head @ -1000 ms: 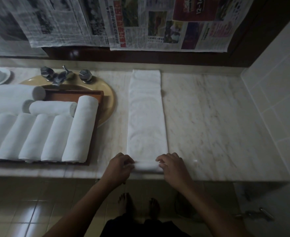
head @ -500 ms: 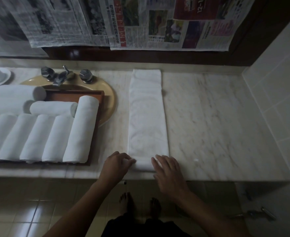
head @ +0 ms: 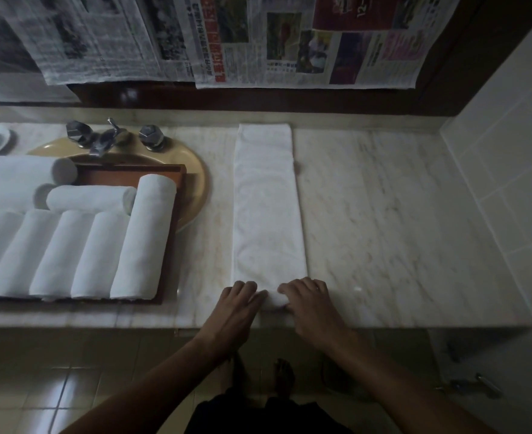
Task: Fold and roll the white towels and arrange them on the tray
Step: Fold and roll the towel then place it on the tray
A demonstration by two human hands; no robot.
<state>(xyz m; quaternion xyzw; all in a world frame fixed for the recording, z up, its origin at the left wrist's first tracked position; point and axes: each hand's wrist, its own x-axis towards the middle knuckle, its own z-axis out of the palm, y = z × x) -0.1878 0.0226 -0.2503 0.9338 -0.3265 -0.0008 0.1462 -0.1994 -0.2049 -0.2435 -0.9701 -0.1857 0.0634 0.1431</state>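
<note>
- While lying flat on the pale marble counter [head: 383,214], the long white folded towel strip [head: 267,202] is running lengthwise from the back wall toward the front edge.
- Both the left hand [head: 238,303] and the right hand [head: 308,300] are pressing curled fingers onto its small rolled near end.
- Left of it, the brown wooden tray [head: 173,233] is sitting over the tan basin [head: 195,183], carrying white rolled towels [head: 142,236].
- Newspaper sheets [head: 289,42] are hanging behind.
</note>
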